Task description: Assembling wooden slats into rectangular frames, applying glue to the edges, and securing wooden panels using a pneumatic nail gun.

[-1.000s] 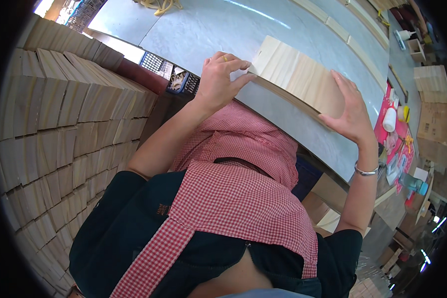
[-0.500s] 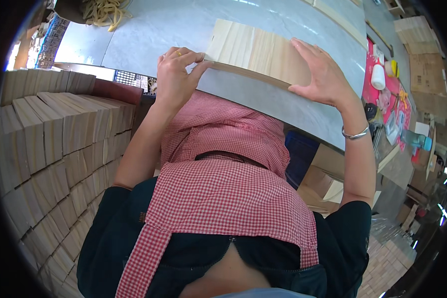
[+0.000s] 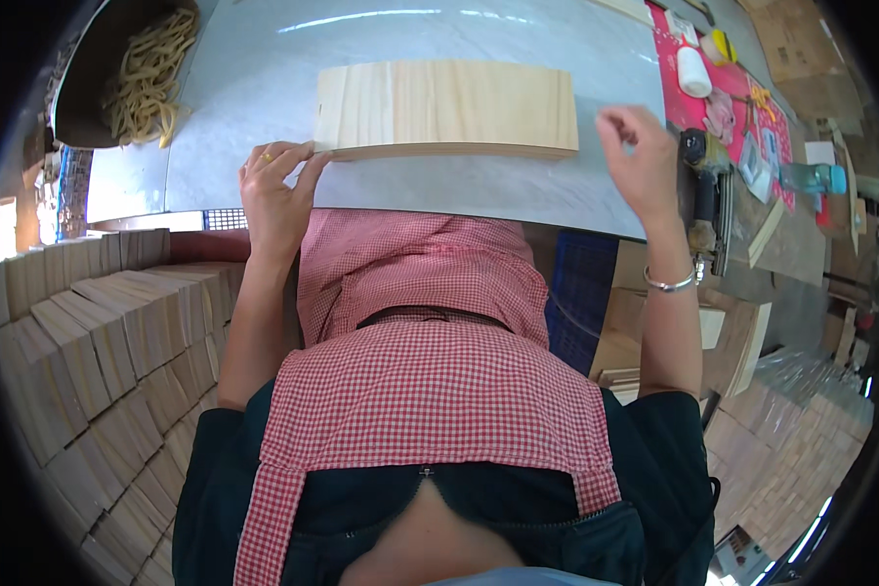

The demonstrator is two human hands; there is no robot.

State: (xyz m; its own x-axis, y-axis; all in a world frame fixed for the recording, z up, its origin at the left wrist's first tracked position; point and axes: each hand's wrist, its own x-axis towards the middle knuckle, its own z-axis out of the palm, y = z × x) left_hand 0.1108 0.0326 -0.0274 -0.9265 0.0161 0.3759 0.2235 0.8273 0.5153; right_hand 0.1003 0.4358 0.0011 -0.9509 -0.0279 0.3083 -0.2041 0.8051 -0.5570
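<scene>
A pale wooden board [image 3: 449, 103], long and rectangular with a layered front edge, lies flat on the grey marbled tabletop [image 3: 439, 186]. My left hand [image 3: 278, 190] pinches its near left corner between thumb and fingers. Off the board's right end, my right hand [image 3: 643, 161] hovers apart from it, fingers curled and blurred by motion. Nothing shows clearly in that hand.
A dark bin [image 3: 86, 98] of yellowish bands [image 3: 151, 83] stands at the far left. Stacked wooden blocks [image 3: 98, 342] rise beside my left arm. Right of the table are a white bottle [image 3: 693, 73], a red cloth [image 3: 666, 49] and a powered hand tool [image 3: 701, 190].
My right hand has let go of the board's right end and drawn away to the right. The board now lies flatter and straighter along the table. My left hand still grips its corner.
</scene>
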